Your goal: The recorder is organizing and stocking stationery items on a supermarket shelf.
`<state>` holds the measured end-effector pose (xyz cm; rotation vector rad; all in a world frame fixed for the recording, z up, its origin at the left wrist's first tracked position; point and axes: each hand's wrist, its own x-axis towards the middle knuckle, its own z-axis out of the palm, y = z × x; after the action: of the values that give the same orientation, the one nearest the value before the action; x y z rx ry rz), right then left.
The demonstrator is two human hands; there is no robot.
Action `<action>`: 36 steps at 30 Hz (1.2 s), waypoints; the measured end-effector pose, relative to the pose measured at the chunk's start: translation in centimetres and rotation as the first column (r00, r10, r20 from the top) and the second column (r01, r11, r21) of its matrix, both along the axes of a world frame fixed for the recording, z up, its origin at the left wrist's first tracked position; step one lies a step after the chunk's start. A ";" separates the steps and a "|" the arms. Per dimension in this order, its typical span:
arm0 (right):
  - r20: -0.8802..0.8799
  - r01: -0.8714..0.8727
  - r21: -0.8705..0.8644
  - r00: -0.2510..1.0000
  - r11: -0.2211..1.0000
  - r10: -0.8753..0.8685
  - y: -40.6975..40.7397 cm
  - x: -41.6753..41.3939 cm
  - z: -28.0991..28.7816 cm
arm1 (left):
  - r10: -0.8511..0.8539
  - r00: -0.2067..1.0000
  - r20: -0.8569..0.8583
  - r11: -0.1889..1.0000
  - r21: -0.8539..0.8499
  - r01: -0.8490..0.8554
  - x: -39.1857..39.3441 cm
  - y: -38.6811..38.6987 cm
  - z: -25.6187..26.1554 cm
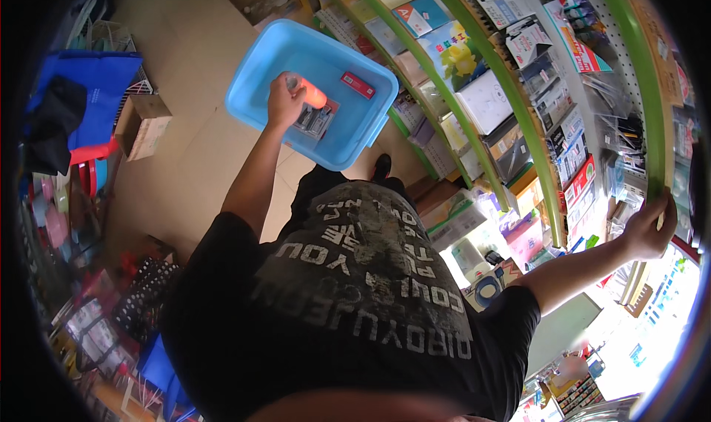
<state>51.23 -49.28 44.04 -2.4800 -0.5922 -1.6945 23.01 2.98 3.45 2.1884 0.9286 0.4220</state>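
Observation:
My left hand point(285, 102) grips an orange cylinder point(311, 93), perhaps a roll, over a light blue plastic tub point(244, 83). Inside the tub, below the cylinder, lies a clear pack of small dark and metallic items point(315, 122). A small red box point(357, 85) rests on the tub's floor towards its right side. Far to the right, my right hand point(650, 230) is raised at the end of a green shelf edge point(655, 161), fingers bent. Whether its fingers close on that edge is unclear.
Green-edged shelves point(533, 122) of notebooks and packaged stationery rise along the right. A cardboard box point(147, 124) and a blue bag point(94, 88) are at the left. Another open box point(261, 2) with goods stands beyond the tub. My shoe point(381, 166) shows on the tiled floor.

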 end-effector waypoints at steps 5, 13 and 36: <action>0.041 0.005 -0.006 0.999 1.000 -0.005 -1.0 0.4 0.1 | 0.000 0.993 -0.119 1.000 0.013 0.002 3.8 0.8 -2.2; -0.063 -0.125 0.048 0.990 0.991 0.128 1.0 -0.1 0.1 | -0.009 0.952 -0.306 0.999 0.047 0.024 6.7 4.3 -13.1; 0.018 0.042 -0.002 0.999 0.999 -0.042 -3.1 1.2 0.4 | 0.023 0.961 -0.275 0.996 -0.074 -0.045 5.3 2.2 -15.1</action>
<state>52.45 -52.40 44.44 -2.4991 -0.5481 -1.7330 28.28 5.17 -11.69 2.1944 1.1127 0.0944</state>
